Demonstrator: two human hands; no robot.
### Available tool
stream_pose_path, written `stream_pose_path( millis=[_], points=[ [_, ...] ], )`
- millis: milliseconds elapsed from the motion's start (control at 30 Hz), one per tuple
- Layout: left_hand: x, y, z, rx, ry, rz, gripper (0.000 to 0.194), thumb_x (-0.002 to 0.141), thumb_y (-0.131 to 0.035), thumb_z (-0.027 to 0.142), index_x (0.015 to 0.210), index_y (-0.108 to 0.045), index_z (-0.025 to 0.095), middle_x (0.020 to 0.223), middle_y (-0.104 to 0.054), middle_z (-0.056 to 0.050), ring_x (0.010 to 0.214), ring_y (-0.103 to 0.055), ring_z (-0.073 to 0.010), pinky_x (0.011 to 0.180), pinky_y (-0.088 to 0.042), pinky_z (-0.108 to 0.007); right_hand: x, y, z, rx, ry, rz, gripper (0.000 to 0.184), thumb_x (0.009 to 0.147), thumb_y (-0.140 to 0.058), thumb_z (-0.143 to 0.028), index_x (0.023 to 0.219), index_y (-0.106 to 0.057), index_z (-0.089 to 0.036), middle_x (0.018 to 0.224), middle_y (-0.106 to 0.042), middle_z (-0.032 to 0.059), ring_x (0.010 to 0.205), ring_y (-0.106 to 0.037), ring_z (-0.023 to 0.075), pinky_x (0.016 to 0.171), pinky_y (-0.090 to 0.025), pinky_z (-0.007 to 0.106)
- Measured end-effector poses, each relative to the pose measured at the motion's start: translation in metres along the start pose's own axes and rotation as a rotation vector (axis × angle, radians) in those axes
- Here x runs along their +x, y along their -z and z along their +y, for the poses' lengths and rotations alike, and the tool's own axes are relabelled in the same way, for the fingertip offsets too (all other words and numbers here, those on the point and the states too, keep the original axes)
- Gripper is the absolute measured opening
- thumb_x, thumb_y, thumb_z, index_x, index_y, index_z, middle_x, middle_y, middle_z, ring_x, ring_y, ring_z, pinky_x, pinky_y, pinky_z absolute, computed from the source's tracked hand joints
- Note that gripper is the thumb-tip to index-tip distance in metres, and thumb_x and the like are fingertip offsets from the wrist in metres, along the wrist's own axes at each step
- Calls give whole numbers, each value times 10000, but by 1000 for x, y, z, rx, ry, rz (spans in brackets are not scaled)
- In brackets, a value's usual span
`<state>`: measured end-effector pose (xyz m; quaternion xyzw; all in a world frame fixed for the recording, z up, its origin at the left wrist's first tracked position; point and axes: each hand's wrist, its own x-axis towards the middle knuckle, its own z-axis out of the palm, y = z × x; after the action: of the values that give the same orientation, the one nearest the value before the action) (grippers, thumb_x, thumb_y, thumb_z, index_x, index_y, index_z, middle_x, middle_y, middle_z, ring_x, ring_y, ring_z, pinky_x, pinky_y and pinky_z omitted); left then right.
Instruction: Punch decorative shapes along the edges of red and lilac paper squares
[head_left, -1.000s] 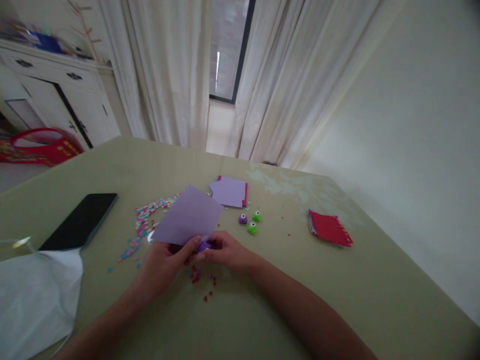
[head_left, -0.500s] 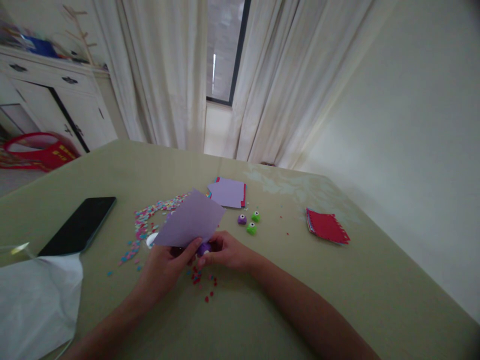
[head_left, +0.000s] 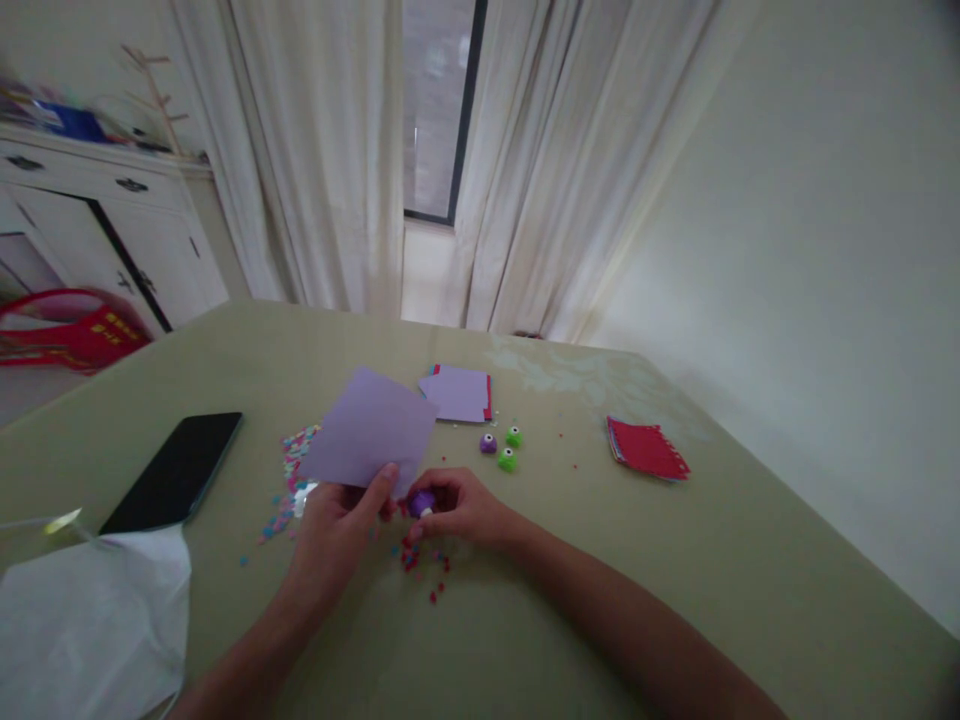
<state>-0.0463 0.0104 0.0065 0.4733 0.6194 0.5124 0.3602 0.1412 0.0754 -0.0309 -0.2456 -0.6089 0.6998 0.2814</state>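
Observation:
My left hand (head_left: 346,515) pinches a square of lilac paper (head_left: 371,425) by its lower edge, thumb on top. Close by on the right, my right hand (head_left: 459,508) is closed round a small purple paper punch (head_left: 422,503), which has a white part. The punch sits just off the paper's lower right edge; whether they touch is unclear. Beneath the hands lie scattered red and blue paper bits (head_left: 411,556). Behind the left hand is a spread of multicoloured confetti (head_left: 294,455), partly hidden by the paper.
Beyond the hands are a purple one-eyed figure (head_left: 488,443) and two green ones (head_left: 507,460). A lilac-topped paper stack (head_left: 461,394) lies behind. Red paper squares with notched edges (head_left: 646,448) lie right. Left are a black phone (head_left: 176,470) and white sheet (head_left: 97,610).
The lilac paper has tilted and shifted left, away from the punch. My right hand has drawn slightly apart from my left, keeping the punch. The camera view has shifted a little.

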Motion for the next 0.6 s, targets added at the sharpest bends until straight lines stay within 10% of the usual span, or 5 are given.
stream_pose_path(
  millis=[433,600],
  points=[
    [6,2,-4,-19,72,-53,562,793,-664,692,559,-731,186,569,-745,-83,563,-685,-251,585,-500,-315,-9,-11,-2,-372,93,37,412,754,-889,-449,1023,-750,-171,774,-612,-28,652,-495,112,616,-392,239],
    [0,5,7,51,17,-52,559,879,-608,634,499,-688,232,532,-722,-36,555,-669,-230,613,-497,-306,-16,-16,0,-567,210,412,481,864,-798,-436,1236,-640,-174,861,-647,-4,681,-542,132,644,-434,250]
  ],
)
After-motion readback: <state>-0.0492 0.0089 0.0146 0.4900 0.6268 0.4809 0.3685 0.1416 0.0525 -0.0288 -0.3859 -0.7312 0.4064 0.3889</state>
